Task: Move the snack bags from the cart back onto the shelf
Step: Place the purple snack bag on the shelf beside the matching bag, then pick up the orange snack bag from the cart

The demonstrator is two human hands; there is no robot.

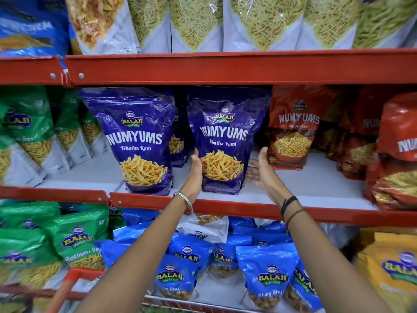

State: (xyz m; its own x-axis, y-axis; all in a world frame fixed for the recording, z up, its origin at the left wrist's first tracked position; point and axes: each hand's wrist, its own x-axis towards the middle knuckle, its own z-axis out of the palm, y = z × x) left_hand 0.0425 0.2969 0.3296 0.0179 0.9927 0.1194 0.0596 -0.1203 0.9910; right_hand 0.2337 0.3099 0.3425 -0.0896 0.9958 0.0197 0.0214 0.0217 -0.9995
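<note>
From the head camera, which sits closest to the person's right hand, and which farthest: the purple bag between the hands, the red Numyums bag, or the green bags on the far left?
From the right hand:
1. Red Numyums bag, just to its right.
2. Purple bag, just left; nearly tied with the red one.
3. Green bags, far left of the shelf.

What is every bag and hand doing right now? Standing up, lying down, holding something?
Right purple bag: upright on the middle shelf, left hand touching its side.
Left purple bag: upright, untouched.
Red bag: upright, beside the right hand.
Blue bags: upright, crowded on the lower shelf.
Left hand: flat against the bag.
Right hand: open, just off the bag.
Cart: only its red rim shows.
</note>
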